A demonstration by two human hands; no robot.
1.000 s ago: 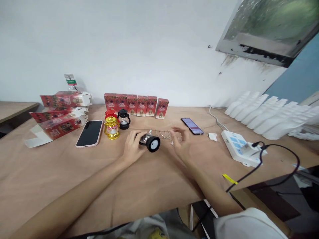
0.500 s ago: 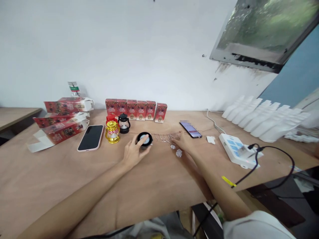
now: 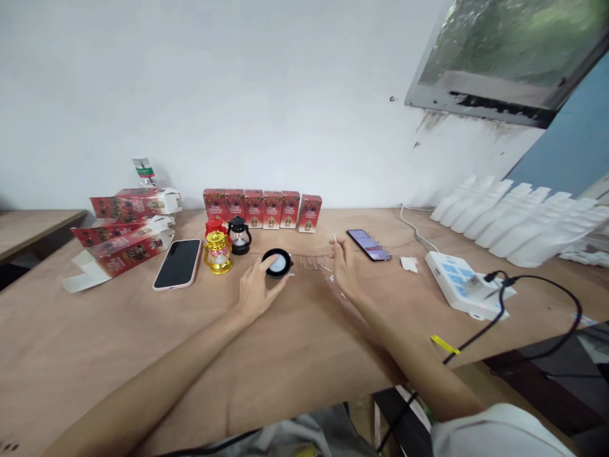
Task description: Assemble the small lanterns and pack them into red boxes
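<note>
My left hand [image 3: 254, 289] is closed round a round black object [image 3: 276, 266] with a pale disc in its face; it looks like a small lantern tipped over, its end turned up towards me. My right hand [image 3: 345, 270], raised a little over the table, pinches a thin bent wire [image 3: 335, 239] between thumb and fingertips. Several similar bent wires [image 3: 311, 262] lie in a row between the hands. Small white pieces [image 3: 332, 279] are partly hidden by my right hand. Beyond my left hand stand a gold lantern [image 3: 218, 254], a black lantern [image 3: 239, 237] and a red lantern [image 3: 215, 225].
Several red boxes [image 3: 254, 209] stand along the wall, and opened red cartons [image 3: 133, 238] lie at the left. One phone [image 3: 177, 263] is beside the lanterns, another phone [image 3: 368, 245] right of my right hand. A power strip [image 3: 464, 285] with cables and white bottle-like shapes [image 3: 518, 219] occupy the right.
My right hand has lifted from the row of wires with one wire in its fingertips. The round black object in my left hand has tilted further towards me.
</note>
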